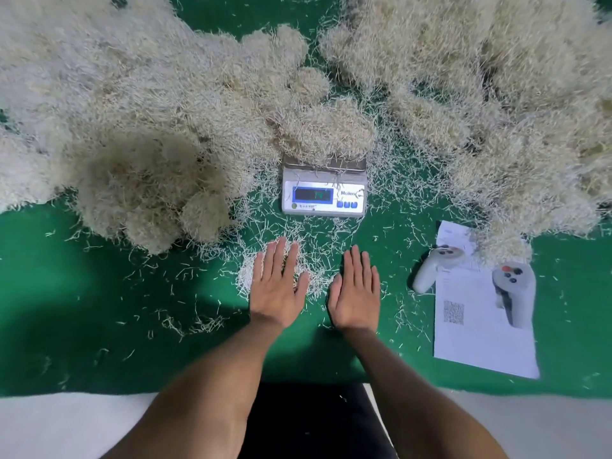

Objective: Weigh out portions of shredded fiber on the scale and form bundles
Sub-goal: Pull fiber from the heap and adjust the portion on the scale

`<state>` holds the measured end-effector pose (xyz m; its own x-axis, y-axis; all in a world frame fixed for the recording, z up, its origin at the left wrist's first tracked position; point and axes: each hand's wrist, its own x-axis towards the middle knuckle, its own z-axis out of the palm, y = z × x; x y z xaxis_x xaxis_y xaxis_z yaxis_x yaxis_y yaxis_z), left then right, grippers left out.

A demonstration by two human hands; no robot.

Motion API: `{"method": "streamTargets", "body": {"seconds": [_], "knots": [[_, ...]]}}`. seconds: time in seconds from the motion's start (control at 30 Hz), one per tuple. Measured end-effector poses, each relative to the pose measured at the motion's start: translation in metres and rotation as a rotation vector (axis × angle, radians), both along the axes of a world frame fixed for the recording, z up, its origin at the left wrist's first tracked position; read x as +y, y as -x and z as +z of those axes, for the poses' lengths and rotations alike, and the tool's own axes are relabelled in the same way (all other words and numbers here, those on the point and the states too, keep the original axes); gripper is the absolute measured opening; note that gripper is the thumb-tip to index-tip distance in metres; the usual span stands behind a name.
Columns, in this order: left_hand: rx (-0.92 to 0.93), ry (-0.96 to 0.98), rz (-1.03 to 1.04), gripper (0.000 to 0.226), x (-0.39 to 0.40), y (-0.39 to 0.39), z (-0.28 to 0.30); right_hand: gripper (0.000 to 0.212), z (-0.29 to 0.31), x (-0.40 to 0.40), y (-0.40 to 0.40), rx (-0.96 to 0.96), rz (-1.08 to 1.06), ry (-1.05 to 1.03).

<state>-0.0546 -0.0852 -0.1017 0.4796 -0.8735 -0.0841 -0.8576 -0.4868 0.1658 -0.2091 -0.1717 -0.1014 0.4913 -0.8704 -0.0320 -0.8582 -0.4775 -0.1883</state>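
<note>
A white digital scale [324, 193] stands in the middle of the green table, its display lit. A rounded portion of pale shredded fiber [326, 130] sits on its pan. In front of the scale lies a thin patch of loose fiber [314, 260]. My left hand [276, 283] lies flat on that patch with straight fingers. My right hand [356, 293] rests flat beside it, fingers straight, at the patch's right edge. Neither hand holds anything.
Big heaps of fiber cover the left [132, 127] and right [496, 111] of the green table [82, 309]. Rounded bundles [202, 217] lie at the left heap's front. A paper sheet [480, 332] at the right carries two white handheld controllers [433, 266] [515, 293].
</note>
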Motion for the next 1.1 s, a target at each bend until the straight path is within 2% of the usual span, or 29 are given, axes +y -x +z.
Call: {"method": "streamTargets", "body": {"seconds": [0.1,0.3,0.37,0.5,0.6,0.67,0.73,0.83,0.87,0.93,1.0,1.1], "knots": [[0.005,-0.013,0.000,0.068,0.002,0.002,-0.001,0.061,-0.001,0.003,0.001,0.017,-0.001,0.001],[0.029,-0.035,-0.005,0.067,0.003,0.001,0.005,0.055,0.011,0.002,-0.004,-0.070,-0.054,-0.023],[0.106,-0.046,0.010,0.068,-0.001,0.001,0.013,0.045,0.020,-0.011,-0.007,-0.154,-0.118,-0.072],[0.239,-0.066,0.073,0.067,-0.030,-0.017,0.051,0.047,0.061,-0.067,-0.027,-0.262,-0.100,-0.157],[0.539,-0.085,0.216,0.057,-0.070,-0.043,0.092,0.033,0.102,-0.104,-0.057,-0.426,0.049,-0.176],[0.680,0.027,0.284,0.044,-0.097,-0.066,0.121,0.029,0.130,-0.127,-0.087,-0.487,0.175,-0.097],[0.693,0.230,0.360,0.041,-0.122,-0.089,0.146,0.036,0.151,-0.147,-0.114,-0.463,0.297,0.054],[0.647,0.458,0.349,0.064,-0.161,-0.126,0.171,0.040,0.177,-0.167,-0.148,-0.449,0.435,0.180],[0.599,0.448,0.307,0.076,-0.173,-0.138,0.177,0.044,0.181,-0.172,-0.158,-0.457,0.501,0.219],[0.439,0.263,0.167,0.088,-0.198,-0.159,0.181,0.058,0.184,-0.187,-0.178,-0.346,0.607,0.203],[0.319,0.078,0.066,0.074,-0.213,-0.169,0.179,0.071,0.182,-0.201,-0.193,-0.089,0.638,0.095],[0.281,-0.028,0.026,0.024,-0.228,-0.179,0.172,0.059,0.171,-0.219,-0.209,0.128,0.680,0.084]]}}
